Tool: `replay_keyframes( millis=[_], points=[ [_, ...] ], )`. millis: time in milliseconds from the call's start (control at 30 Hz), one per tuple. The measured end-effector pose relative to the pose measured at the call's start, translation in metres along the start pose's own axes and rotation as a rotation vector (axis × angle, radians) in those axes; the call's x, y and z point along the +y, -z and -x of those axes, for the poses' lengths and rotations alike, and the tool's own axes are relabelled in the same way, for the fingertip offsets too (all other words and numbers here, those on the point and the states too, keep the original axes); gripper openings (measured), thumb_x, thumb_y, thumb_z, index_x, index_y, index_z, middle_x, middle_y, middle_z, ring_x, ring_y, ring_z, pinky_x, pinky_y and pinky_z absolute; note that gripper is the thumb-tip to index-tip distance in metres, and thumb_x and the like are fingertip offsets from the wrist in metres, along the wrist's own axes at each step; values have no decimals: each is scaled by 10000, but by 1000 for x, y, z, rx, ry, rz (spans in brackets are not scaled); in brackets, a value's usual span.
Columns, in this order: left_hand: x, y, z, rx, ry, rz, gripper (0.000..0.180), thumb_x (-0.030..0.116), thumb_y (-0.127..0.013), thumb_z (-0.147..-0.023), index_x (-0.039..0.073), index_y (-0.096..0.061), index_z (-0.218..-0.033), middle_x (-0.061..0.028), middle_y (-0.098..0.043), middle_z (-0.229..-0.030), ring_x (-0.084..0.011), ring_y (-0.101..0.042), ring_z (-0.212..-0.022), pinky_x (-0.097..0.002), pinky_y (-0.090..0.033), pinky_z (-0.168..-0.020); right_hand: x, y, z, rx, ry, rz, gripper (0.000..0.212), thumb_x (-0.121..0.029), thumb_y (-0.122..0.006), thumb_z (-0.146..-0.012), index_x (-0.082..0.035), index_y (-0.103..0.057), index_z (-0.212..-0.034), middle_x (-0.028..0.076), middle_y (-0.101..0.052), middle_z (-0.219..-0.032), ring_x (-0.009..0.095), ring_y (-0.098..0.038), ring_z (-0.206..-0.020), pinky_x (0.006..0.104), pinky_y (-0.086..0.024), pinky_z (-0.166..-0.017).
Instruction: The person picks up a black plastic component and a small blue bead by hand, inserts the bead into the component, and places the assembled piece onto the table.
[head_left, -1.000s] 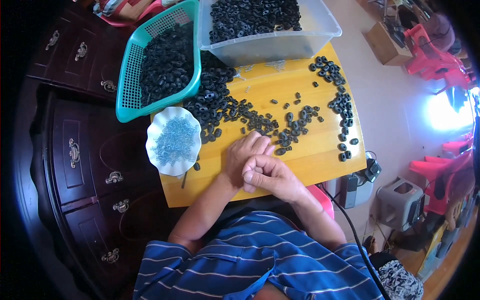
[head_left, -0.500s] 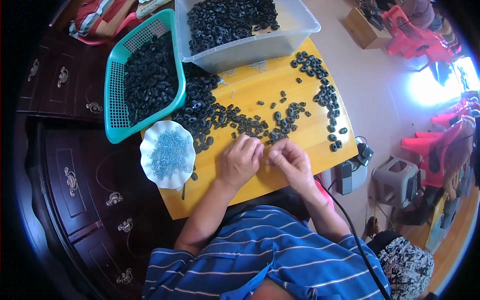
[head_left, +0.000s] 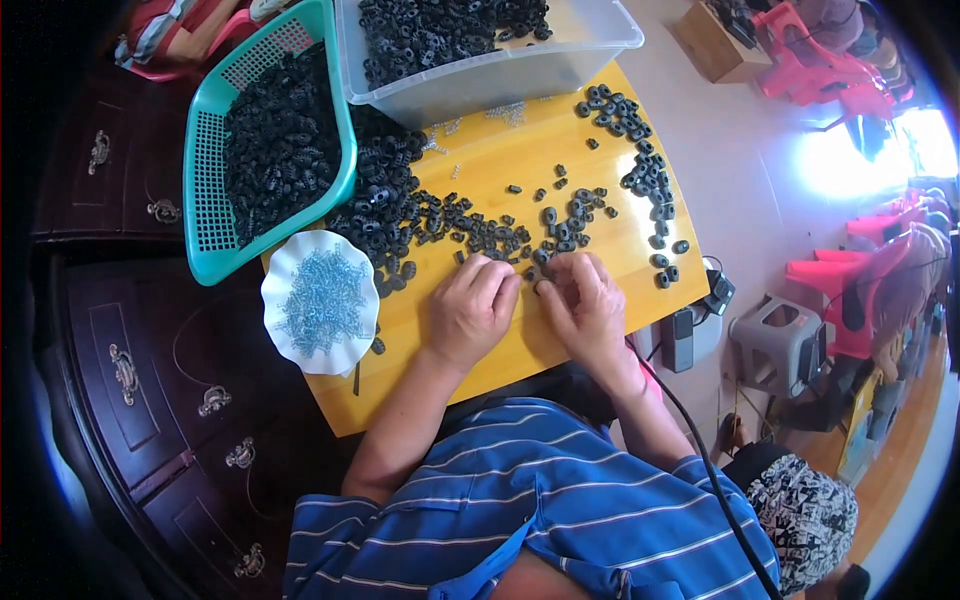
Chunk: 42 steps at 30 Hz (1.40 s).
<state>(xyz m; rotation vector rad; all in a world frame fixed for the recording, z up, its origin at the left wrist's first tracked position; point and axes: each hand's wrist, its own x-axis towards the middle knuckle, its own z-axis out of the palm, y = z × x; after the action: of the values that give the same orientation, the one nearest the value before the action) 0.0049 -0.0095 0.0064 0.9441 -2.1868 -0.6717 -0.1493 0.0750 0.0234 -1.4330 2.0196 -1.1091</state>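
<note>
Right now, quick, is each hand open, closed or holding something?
Left hand: curled; can't tell if it holds anything.
Right hand: bent in a pinch shape beside the black parts; can't tell if it grips one.

black parts (head_left: pixel 565 230) spread from left edge to right across a yellow tabletop (head_left: pixel 490 160), a teal basket (head_left: pixel 345 160) and white dish (head_left: pixel 272 300) of pale blue pieces (head_left: pixel 322 300) at its left edge; nearest edge, a white-striped blue shirt (head_left: pixel 520 470).

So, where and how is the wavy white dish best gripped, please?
I'd pinch the white dish at its left rim, from the left: this seems to overhang the table, while black parts crowd its right and the basket its far side.
</note>
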Motion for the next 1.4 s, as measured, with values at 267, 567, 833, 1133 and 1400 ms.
replay_keyframes(
  millis=[267, 567, 833, 1133, 1400],
  points=[
    [-2, 0, 1, -40, -25, -61, 119, 62, -757, -847, 63, -651, -902, -87, -648, -849, -291, -670, -764, -387, -542, -652, 3, -2, -10, -79, 139, 56, 237, -62, -708, -850, -99, -695, -1084, 126, -604, -900, 331, -658, -808, 426, -547, -698],
    [-4, -2, 3, -40, -21, -66, 92, 53, -728, -870, 59, -665, -936, -93, -660, -880, -296, -681, -785, -390, -554, -674, 0, -6, -8, -101, 142, 93, 218, -112, -711, -863, -109, -700, -1080, 119, -605, -926, 334, -660, -826, 426, -554, -714],
    [-5, 0, 1, -13, -27, -9, 111, 44, -733, -871, 42, -671, -963, -107, -663, -880, -303, -681, -766, -389, -550, -653, 7, -10, -10, -69, 218, 92, 162, -145, -737, -858, -92, -681, -1001, 121, -617, -904, 332, -661, -796, 415, -543, -678],
    [-18, 31, -45, 64, 104, -48, 92, 72, -722, -885, 64, -684, -968, -110, -678, -882, -335, -684, -785, -404, -551, -667, 17, -7, -11, 10, 124, -203, 115, -79, -747, -880, -30, -660, -937, 113, -626, -814, 243, -641, -669, 342, -506, -607],
    [-53, 38, -84, 108, 91, -283, 131, 126, -732, -872, 80, -712, -992, -88, -696, -941, -334, -694, -816, -418, -564, -702, 17, 0, -12, 38, 96, -303, 106, -46, -734, -890, -8, -641, -923, 89, -595, -779, 186, -580, -628, 304, -463, -590]
  ],
)
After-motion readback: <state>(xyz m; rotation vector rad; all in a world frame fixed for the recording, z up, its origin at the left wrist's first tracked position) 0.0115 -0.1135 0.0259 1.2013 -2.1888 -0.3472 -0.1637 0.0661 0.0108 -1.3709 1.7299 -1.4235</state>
